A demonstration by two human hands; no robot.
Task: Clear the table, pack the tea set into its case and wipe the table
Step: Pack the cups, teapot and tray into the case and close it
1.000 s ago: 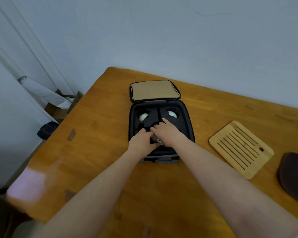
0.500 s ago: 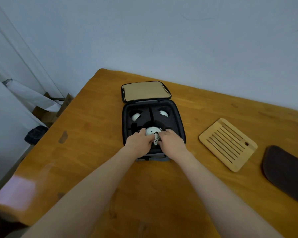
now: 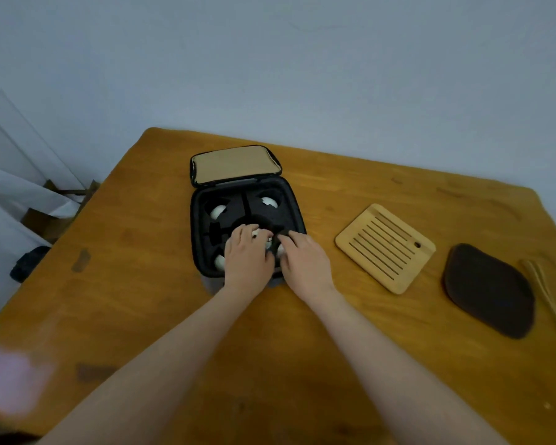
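Left hand point(image 3: 247, 256) curls its fingers round a white tea piece point(image 3: 260, 235) in the middle of the case point(image 3: 196, 220), likely to push it in snug. Right hand point(image 3: 305, 256) rests beside it, but I cannot tell its hold.

Entry: readable text, labels, brands, numbers, signs. I can make out none from here. Surfaces checked: tan inner face of the case lid point(image 3: 235, 165), slatted bamboo board point(image 3: 385, 248), dark mat point(image 3: 488, 290). Each reads as plain at this sharpness.
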